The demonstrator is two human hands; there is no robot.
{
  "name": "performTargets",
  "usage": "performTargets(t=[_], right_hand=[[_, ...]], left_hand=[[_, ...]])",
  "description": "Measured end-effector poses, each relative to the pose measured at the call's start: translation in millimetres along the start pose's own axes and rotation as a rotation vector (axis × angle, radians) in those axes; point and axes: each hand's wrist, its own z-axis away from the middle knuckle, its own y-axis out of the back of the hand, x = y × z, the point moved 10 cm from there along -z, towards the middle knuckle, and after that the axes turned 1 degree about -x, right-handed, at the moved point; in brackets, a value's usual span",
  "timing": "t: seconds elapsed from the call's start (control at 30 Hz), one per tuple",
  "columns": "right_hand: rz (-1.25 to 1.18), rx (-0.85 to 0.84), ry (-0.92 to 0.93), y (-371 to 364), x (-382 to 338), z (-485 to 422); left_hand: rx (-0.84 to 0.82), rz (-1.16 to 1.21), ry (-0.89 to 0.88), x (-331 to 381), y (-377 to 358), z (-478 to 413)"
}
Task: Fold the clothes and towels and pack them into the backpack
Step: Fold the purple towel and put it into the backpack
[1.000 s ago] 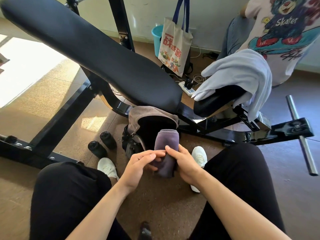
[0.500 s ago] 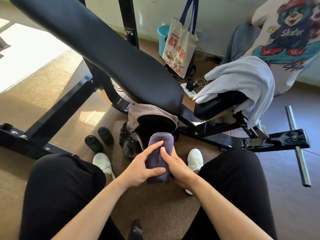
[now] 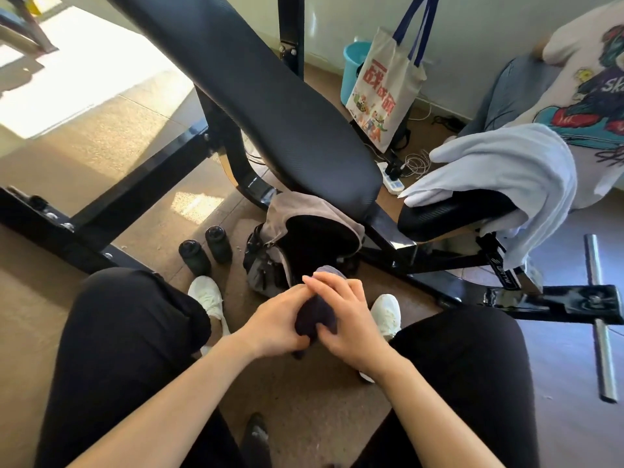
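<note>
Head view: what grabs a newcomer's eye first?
Centre, low: the left hand and right hand grip a rolled dark purple towel just before the open grey fabric backpack on the floor. Above, a black padded workout bench slants across; a pale blue towel drapes over its seat at right.

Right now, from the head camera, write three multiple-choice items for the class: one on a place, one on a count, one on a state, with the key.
1. Where is the backpack? A on a table; B on the floor; C on a chair.
2. How many black bottles stand left of it? A one; B two; C four.
3. The purple towel is: A rolled; B spread flat; C hanging.
Key: B, it stands open on the floor; B, two stand side by side; A, the left hand and right hand grip a tight roll.
</note>
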Motion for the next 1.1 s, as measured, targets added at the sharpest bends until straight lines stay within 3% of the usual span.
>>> performTargets(t=[0.2, 0.37, 0.67, 0.77, 0.9, 1.1], right_hand=[[0.364, -0.067, 0.022, -3.7, 13.4, -8.9], [0.277, -0.182, 0.01, -7.3, 37.0, -18.9], [0.419, -0.194, 0.081, -5.0, 62.9, -61.9], [0.477, -0.211, 0.115, -9.1, 72.6, -78.4], [0.408, -0.331, 0.099, -24.9, 91.5, -96.8], [0.471, -0.454, -0.016, -50.9, 144.3, -114.9]], left_hand=[[-0.06, -0.503, -0.235, 9.2, -10.7, 6.0], [-0.09, -0.495, -0.362, 19.9, 1.2, 2.7], [-0.042, -0.592, -0.317, -26.4, 39.1, -59.0], [-0.028, -0.514, -0.29, -41.9, 43.9, -87.6], [-0.127, -0.393, -0.242, -61.0, 37.2, -126.4], [0.056, -0.842, -0.219, -100.5, 71.5, -187.6]])
